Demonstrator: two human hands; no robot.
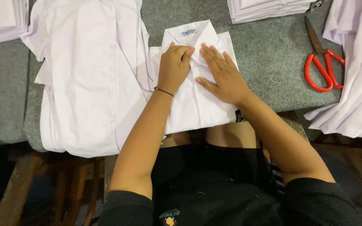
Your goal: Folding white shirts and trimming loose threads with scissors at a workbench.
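A folded white shirt [197,102] lies collar-up on the grey felt table [269,54], at the near edge directly in front of the person, its lower hem overhanging the table toward the lap. The collar [189,33], bearing a small label, points away from the person.

The left hand [173,69] rests on the shirt's upper chest, just below the collar. Its fingers are curled inward, fingertips bunched and pressed against the fabric near the button line; whether cloth is actually pinched between them cannot be told. A thin dark band [163,91] circles the left wrist.

The right hand [223,77] lies flat on the shirt just beside the left, palm down, fingers extended and slightly spread, thumb splayed to the side. It presses the cloth and grasps nothing. The fingertips of the two hands nearly meet below the collar.

To the left, touching the folded shirt, an unfolded white garment pile [89,79] is spread over the table. To the right, well apart, red-handled scissors [321,62] lie on the felt. Stacks of folded white cloth [269,9] sit at the far edge, and more white fabric [352,79] drapes at the right.
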